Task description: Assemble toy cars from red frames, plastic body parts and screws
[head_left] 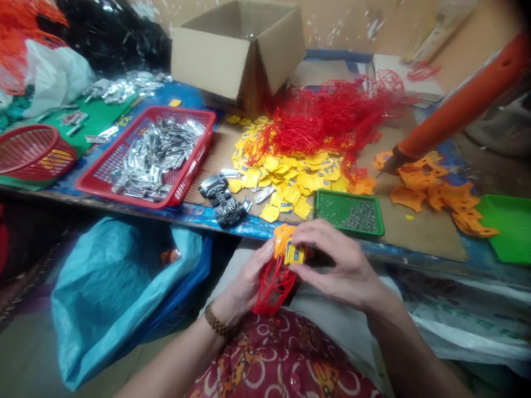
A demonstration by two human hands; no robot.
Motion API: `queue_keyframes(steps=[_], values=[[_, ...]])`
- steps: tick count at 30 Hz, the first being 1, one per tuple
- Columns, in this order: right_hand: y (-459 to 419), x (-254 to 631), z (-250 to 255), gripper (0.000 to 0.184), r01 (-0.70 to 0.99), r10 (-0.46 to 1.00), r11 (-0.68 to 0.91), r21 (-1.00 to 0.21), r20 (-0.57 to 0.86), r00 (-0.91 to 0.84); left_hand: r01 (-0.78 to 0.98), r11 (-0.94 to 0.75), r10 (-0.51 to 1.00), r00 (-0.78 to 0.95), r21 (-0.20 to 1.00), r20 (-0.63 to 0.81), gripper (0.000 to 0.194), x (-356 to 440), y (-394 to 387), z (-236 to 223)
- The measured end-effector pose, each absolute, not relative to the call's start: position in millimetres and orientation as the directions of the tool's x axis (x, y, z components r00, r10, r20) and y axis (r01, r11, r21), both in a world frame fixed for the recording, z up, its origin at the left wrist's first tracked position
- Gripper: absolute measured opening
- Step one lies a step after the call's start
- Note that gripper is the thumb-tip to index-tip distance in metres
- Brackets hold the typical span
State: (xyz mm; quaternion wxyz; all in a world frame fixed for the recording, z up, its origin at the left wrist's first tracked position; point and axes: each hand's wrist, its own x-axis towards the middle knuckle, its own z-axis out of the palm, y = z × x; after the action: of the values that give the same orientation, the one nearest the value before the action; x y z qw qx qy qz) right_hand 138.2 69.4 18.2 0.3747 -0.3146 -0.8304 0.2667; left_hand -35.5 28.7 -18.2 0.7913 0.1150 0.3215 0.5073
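My left hand point(249, 279) grips a red plastic lattice frame point(274, 287) and an orange toy car shell point(282, 239) over my lap. My right hand point(340, 260) pinches a small yellow printed piece point(294, 254) against that shell. Both hands meet just in front of the table edge. On the table behind them lies a heap of yellow pieces point(286, 174), a tangle of red lattice frames point(327, 119) and several orange car shells point(440, 193).
A red basket point(194, 166) holds silver foil parts. Two dark toy car bodies point(222, 199) lie near the edge. A green tray point(327, 213) holds small screws. A cardboard box point(236, 55) stands behind. An orange tool point(452, 110) reaches in from the right. A blue bag point(116, 287) hangs left.
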Motion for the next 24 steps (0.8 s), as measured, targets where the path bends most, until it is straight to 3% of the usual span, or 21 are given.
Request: queue_keyframes(steps=[6,12,18,24], values=[[67.9,144.9,16.3,0.035,0.325,0.739,0.64,-0.696,0.442,-0.509,-0.721,0.51,0.853,0.356,0.469,-0.381,0.037,-33.9,29.7,-17.1],[58.2,140.3,12.9,0.03,0.335,0.774,0.606,-0.721,0.439,-0.456,-0.79,0.502,0.822,0.309,0.352,-0.479,0.016,-30.4,35.2,-13.6],[50.8,132.0,11.8,0.027,0.379,0.75,0.64,-0.668,0.436,-0.497,-0.804,0.46,0.82,0.22,0.378,-0.529,0.015,-24.3,37.3,-9.2],[47.7,133.2,13.4,0.027,0.305,0.752,0.623,-0.72,0.443,-0.489,-0.84,0.394,0.809,0.126,0.373,-0.574,0.013,-18.2,40.8,-1.0]])
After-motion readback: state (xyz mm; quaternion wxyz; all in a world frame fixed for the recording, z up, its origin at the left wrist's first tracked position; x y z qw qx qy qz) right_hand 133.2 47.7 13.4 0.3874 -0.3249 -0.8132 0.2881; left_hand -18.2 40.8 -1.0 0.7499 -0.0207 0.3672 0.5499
